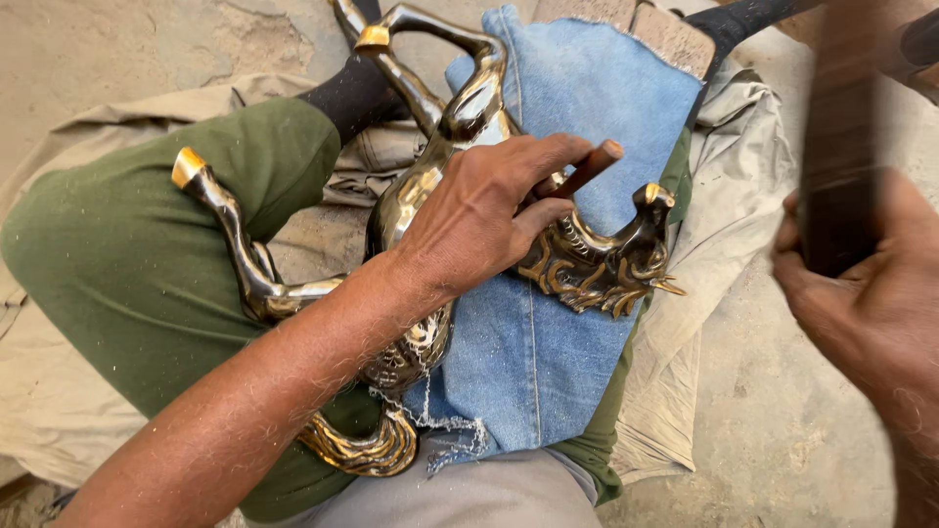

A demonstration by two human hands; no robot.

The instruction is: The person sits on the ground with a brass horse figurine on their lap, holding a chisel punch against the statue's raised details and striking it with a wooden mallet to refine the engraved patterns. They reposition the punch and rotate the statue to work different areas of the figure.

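Position of the figure: a polished brass animal figure point(430, 186) lies across the person's lap on a patch of blue denim cloth point(577, 127), over green trousers point(127, 244).
Long axis: the body runs from the curled tail near the bottom centre up toward the top; the horned head point(611, 259) points right.
Left hand: the left hand point(479, 210) presses down on the figure's neck, fingers closed around a thin brown wooden-handled tool point(587, 168) that angles up to the right.
Right hand: the right hand point(861, 284) is raised at the right edge, apart from the figure, gripping a dark, motion-blurred bar-shaped object point(841, 147); what kind of tool it is cannot be told.
Nearer hand: the left one, touching the figure; the head lies just right of it, left of the right hand.
Look of the figure: glossy dark gold metal, slender legs with brighter gold hooves point(188, 164), ornate relief curls on the neck and tail.
Surroundings: beige cloth point(724, 176) on a dusty concrete floor point(773, 430).
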